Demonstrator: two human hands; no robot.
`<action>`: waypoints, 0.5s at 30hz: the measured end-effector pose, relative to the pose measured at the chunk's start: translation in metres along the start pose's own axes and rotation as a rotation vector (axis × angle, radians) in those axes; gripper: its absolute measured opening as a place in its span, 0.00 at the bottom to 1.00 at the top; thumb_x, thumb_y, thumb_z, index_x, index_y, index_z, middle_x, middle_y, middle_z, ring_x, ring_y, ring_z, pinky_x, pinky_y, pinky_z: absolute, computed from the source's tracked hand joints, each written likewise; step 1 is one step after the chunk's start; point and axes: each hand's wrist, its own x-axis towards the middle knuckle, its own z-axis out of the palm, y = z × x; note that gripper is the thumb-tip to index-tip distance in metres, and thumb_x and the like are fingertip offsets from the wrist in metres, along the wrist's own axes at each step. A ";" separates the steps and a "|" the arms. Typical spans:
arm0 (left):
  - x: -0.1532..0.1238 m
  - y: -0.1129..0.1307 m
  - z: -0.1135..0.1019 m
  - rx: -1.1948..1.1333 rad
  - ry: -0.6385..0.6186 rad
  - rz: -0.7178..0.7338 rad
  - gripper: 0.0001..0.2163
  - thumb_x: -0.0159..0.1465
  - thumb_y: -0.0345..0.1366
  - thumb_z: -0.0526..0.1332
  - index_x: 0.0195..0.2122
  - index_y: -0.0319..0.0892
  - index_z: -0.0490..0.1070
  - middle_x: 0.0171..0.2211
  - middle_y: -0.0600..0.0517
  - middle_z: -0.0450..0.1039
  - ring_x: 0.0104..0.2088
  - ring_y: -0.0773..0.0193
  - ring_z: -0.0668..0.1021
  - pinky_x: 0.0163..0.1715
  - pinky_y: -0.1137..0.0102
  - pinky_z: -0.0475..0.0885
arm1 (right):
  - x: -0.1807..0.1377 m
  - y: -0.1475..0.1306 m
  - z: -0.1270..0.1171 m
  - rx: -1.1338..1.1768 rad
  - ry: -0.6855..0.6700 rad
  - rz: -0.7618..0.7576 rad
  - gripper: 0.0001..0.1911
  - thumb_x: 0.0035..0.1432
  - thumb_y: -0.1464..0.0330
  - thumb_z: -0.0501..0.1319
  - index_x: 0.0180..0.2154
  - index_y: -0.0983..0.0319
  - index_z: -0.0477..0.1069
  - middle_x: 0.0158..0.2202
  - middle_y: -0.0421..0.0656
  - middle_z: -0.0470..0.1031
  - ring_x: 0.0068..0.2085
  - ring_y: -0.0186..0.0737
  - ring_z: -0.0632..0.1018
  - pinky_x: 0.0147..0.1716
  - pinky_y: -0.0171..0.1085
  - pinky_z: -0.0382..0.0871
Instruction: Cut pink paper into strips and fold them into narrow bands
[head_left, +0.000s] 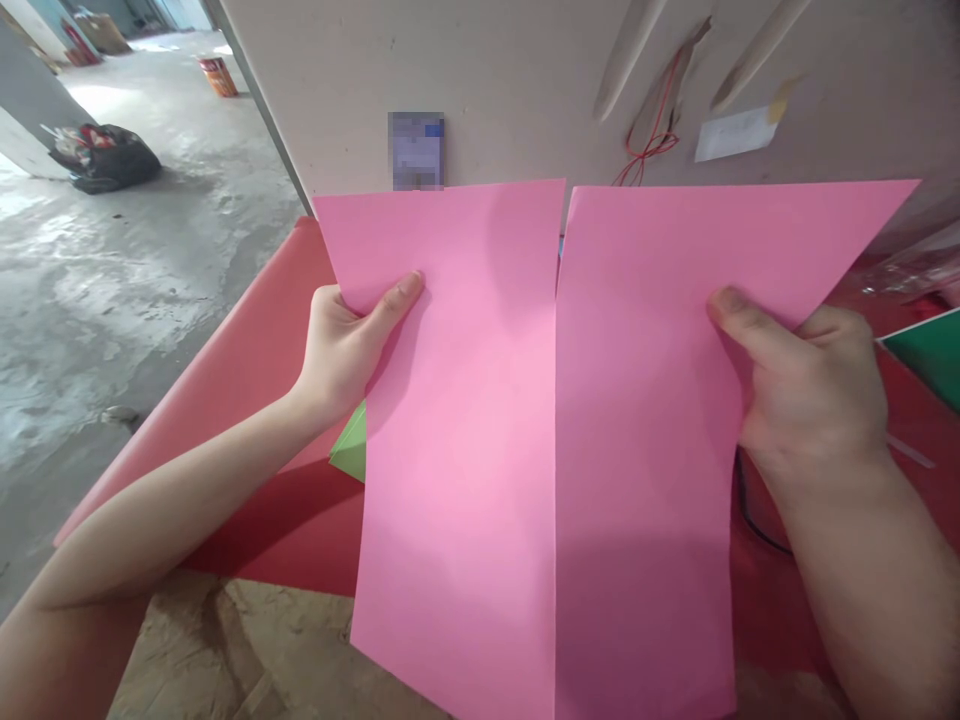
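Over the red-topped bench (255,350), I see two tall pink paper panels (457,430) side by side, gapped at the top, meeting along a centre line below; can't tell if joined. Left hand (341,345): grip clamped on left panel's outer edge, thumb in front. Right hand (817,375): same on right panel (645,430). Light-green paper corner (352,447) shows behind the left panel (442,500).

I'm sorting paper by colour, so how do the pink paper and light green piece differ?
The pink paper is held up by the left hand and right hand; the light green piece lies behind it. The pink paper shows broadly; the light green piece, only a corner.
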 end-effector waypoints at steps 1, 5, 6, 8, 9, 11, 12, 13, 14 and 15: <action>0.000 0.000 0.000 0.000 -0.001 -0.003 0.10 0.54 0.42 0.69 0.29 0.40 0.77 0.25 0.56 0.76 0.25 0.68 0.78 0.23 0.73 0.73 | -0.001 0.000 0.000 -0.002 -0.002 0.005 0.18 0.33 0.59 0.74 0.17 0.62 0.68 0.26 0.39 0.70 0.28 0.34 0.71 0.24 0.36 0.68; -0.001 0.004 0.001 -0.021 -0.007 -0.043 0.07 0.55 0.40 0.69 0.29 0.43 0.77 0.25 0.56 0.76 0.26 0.67 0.78 0.25 0.72 0.73 | -0.003 -0.002 0.002 0.000 0.014 0.009 0.18 0.32 0.59 0.74 0.17 0.62 0.70 0.26 0.40 0.71 0.27 0.34 0.71 0.23 0.36 0.67; -0.002 0.005 0.002 -0.027 -0.007 -0.054 0.07 0.55 0.40 0.69 0.29 0.43 0.78 0.25 0.56 0.76 0.26 0.66 0.77 0.25 0.72 0.73 | -0.003 -0.002 0.003 0.001 0.017 0.010 0.18 0.31 0.59 0.74 0.17 0.62 0.70 0.25 0.40 0.71 0.27 0.33 0.71 0.22 0.36 0.67; -0.002 0.006 0.003 -0.030 -0.003 -0.064 0.06 0.55 0.40 0.69 0.29 0.44 0.78 0.26 0.56 0.77 0.27 0.66 0.78 0.25 0.72 0.73 | -0.003 -0.002 0.003 0.005 0.014 0.019 0.17 0.31 0.59 0.74 0.16 0.61 0.70 0.26 0.41 0.71 0.27 0.34 0.71 0.22 0.35 0.68; -0.002 0.007 0.003 -0.027 0.000 -0.063 0.06 0.55 0.40 0.69 0.29 0.44 0.78 0.26 0.56 0.77 0.27 0.66 0.78 0.25 0.72 0.73 | -0.003 -0.003 0.003 0.007 0.013 0.025 0.17 0.31 0.59 0.74 0.17 0.61 0.71 0.26 0.41 0.72 0.27 0.34 0.72 0.22 0.35 0.68; -0.003 0.007 0.003 -0.016 0.009 -0.060 0.06 0.55 0.40 0.69 0.29 0.44 0.78 0.26 0.56 0.77 0.27 0.66 0.78 0.24 0.72 0.73 | -0.003 -0.003 0.003 0.007 0.012 0.037 0.16 0.32 0.59 0.74 0.18 0.61 0.72 0.27 0.41 0.73 0.28 0.34 0.72 0.23 0.36 0.69; -0.003 0.007 0.004 -0.013 0.012 -0.061 0.06 0.55 0.40 0.69 0.28 0.44 0.78 0.25 0.56 0.77 0.26 0.67 0.77 0.24 0.72 0.73 | -0.003 -0.003 0.003 0.008 0.013 0.039 0.16 0.32 0.60 0.74 0.18 0.61 0.72 0.27 0.41 0.73 0.28 0.34 0.73 0.23 0.36 0.69; -0.003 0.007 0.004 -0.012 0.012 -0.066 0.06 0.55 0.40 0.69 0.28 0.44 0.78 0.25 0.56 0.76 0.26 0.67 0.77 0.24 0.73 0.73 | -0.003 -0.002 0.003 0.009 0.013 0.039 0.16 0.32 0.60 0.74 0.18 0.61 0.72 0.27 0.41 0.73 0.28 0.34 0.73 0.23 0.36 0.69; -0.003 0.007 0.004 -0.013 0.011 -0.074 0.06 0.55 0.40 0.69 0.28 0.43 0.78 0.25 0.56 0.76 0.26 0.67 0.77 0.24 0.73 0.73 | -0.003 -0.002 0.003 0.009 0.011 0.038 0.16 0.32 0.59 0.74 0.18 0.62 0.72 0.27 0.41 0.73 0.28 0.34 0.72 0.23 0.35 0.69; -0.002 0.007 0.004 -0.018 0.007 -0.081 0.06 0.55 0.40 0.69 0.27 0.43 0.78 0.25 0.56 0.76 0.26 0.68 0.77 0.23 0.73 0.73 | -0.002 -0.002 0.003 0.011 0.010 0.037 0.16 0.32 0.59 0.74 0.18 0.62 0.72 0.27 0.41 0.73 0.28 0.34 0.72 0.22 0.35 0.68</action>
